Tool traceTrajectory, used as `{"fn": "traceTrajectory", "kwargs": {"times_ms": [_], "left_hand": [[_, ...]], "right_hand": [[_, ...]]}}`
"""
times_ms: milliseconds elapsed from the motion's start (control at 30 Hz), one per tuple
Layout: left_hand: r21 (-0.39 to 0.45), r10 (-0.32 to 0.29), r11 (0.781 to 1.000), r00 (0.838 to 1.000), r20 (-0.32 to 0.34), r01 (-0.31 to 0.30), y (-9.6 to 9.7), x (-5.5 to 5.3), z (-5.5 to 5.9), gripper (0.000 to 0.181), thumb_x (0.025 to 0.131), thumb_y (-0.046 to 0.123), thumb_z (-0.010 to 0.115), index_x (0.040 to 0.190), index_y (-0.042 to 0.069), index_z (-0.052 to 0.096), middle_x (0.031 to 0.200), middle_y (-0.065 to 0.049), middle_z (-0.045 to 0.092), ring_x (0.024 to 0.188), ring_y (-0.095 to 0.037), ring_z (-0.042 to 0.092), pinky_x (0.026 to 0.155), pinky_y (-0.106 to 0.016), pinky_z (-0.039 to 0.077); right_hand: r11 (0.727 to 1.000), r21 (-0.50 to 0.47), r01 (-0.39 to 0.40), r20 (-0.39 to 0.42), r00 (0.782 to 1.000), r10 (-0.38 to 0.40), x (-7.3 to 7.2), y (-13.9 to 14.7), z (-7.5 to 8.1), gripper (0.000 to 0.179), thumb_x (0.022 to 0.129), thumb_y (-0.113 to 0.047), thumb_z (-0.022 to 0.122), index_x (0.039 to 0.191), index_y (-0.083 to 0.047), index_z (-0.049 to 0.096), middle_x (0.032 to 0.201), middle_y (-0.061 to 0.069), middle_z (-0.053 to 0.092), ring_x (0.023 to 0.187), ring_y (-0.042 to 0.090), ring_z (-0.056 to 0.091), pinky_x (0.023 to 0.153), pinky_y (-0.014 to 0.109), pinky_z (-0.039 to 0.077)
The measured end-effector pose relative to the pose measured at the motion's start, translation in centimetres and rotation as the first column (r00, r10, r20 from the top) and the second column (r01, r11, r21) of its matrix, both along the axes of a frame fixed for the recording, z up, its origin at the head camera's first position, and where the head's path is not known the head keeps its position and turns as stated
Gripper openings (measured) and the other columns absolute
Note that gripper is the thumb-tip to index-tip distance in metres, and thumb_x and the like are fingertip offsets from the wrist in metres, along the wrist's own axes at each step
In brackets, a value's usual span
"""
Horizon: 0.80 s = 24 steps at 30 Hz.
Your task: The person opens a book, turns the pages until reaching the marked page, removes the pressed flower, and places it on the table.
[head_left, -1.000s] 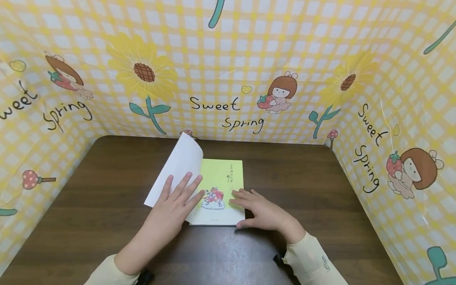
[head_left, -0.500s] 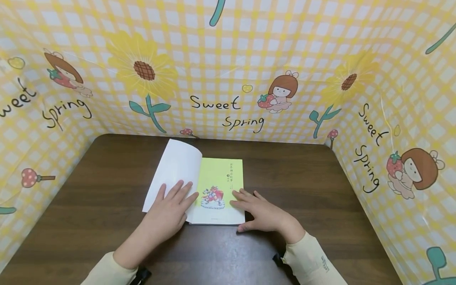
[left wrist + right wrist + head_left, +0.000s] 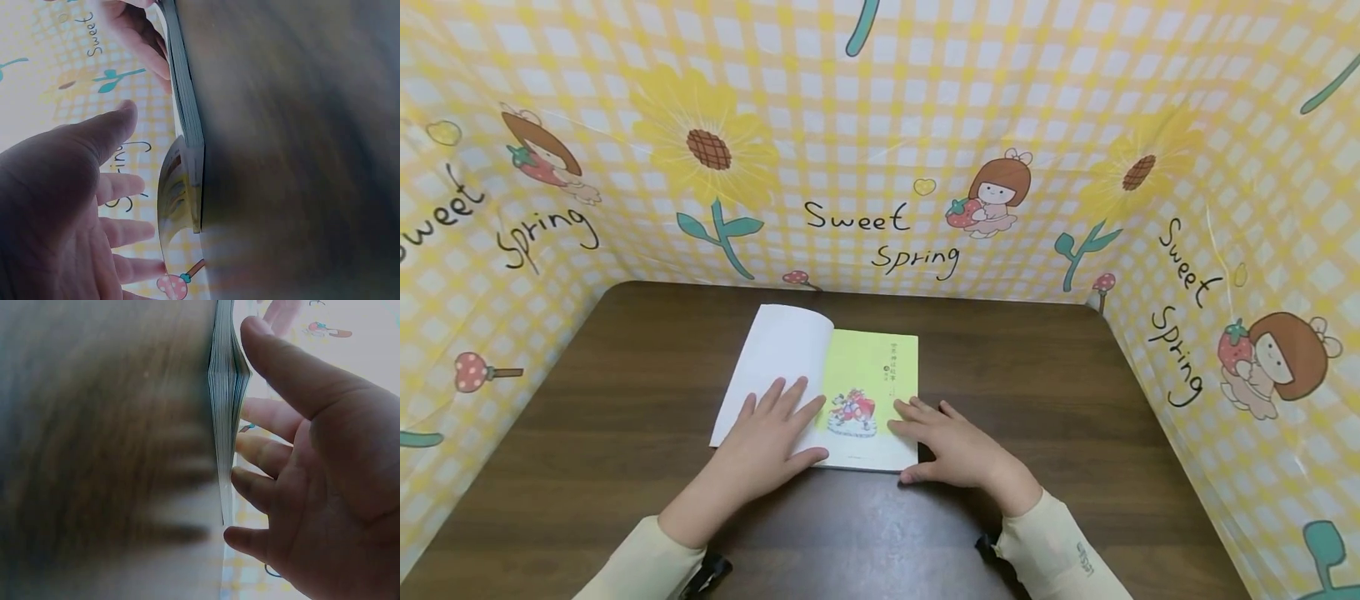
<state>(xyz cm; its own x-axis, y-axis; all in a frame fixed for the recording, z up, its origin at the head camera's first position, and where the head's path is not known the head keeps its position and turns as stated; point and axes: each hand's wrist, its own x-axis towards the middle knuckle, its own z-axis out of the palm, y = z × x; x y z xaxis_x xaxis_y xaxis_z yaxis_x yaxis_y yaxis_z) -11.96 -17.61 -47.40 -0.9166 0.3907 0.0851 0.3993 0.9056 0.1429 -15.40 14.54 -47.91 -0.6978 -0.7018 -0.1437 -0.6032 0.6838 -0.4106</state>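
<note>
A book (image 3: 868, 358) lies on the table with its front cover turned over to the left. Its right-hand page is pale green and white, with a red and blue figure drawn on it. The white inside of the cover (image 3: 782, 346) curves up slightly near the spine. My left hand (image 3: 767, 437) is spread over the lower part of that cover, fingers extended. My right hand (image 3: 951, 442) rests its fingertips on the right edge of the page, thumb by the lower corner. In the right wrist view the stacked page edges (image 3: 226, 400) run beside the right hand's fingers.
The brown wooden table (image 3: 1037, 367) extends around the book on all sides. A yellow checked cloth (image 3: 865, 125) with flowers and printed figures rises like a wall at the back and both sides.
The turned cover has come down flatter to the left under my left hand. The left thumb has spread out toward the book's lower edge. My right hand stays almost still.
</note>
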Motion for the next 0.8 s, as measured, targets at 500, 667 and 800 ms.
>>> {"fn": "traceTrajectory", "kwargs": {"times_ms": [500,667,800], "left_hand": [[0.009,0.081,0.997,0.991,0.107,-0.082,1.8,-0.5,-0.4,0.091,0.083,0.072,0.069,0.154,0.020,0.048,0.162,-0.020,0.036,0.149,-0.051,0.028,0.108,-0.078,0.028],[-0.009,0.092,0.996,0.987,0.131,-0.092,2.0,-0.4,-0.5,0.102,0.079,0.077,0.068,0.157,0.016,0.044,0.165,-0.021,0.032,0.151,-0.051,0.023,0.109,-0.079,0.026],[-0.027,0.103,0.995,0.985,0.136,-0.101,2.1,-0.3,-0.6,0.110,0.078,0.078,0.068,0.156,0.005,0.041,0.165,-0.022,0.031,0.151,-0.051,0.023,0.108,-0.079,0.026]], "right_hand": [[0.998,0.053,0.042,-0.131,0.991,-0.035,0.1,-0.2,0.4,0.083,0.081,-0.062,0.078,0.149,-0.020,0.056,0.164,0.002,0.039,0.153,0.025,0.034,0.123,0.062,0.019],[0.997,0.063,0.041,-0.127,0.991,-0.033,0.0,-0.3,0.3,0.082,0.082,-0.065,0.075,0.148,-0.019,0.057,0.164,0.003,0.038,0.153,0.025,0.032,0.123,0.060,0.020],[0.997,0.070,0.045,-0.129,0.991,-0.036,0.0,-0.6,0.1,0.079,0.084,-0.063,0.074,0.147,-0.017,0.058,0.164,0.004,0.038,0.154,0.026,0.032,0.123,0.060,0.021]]}}
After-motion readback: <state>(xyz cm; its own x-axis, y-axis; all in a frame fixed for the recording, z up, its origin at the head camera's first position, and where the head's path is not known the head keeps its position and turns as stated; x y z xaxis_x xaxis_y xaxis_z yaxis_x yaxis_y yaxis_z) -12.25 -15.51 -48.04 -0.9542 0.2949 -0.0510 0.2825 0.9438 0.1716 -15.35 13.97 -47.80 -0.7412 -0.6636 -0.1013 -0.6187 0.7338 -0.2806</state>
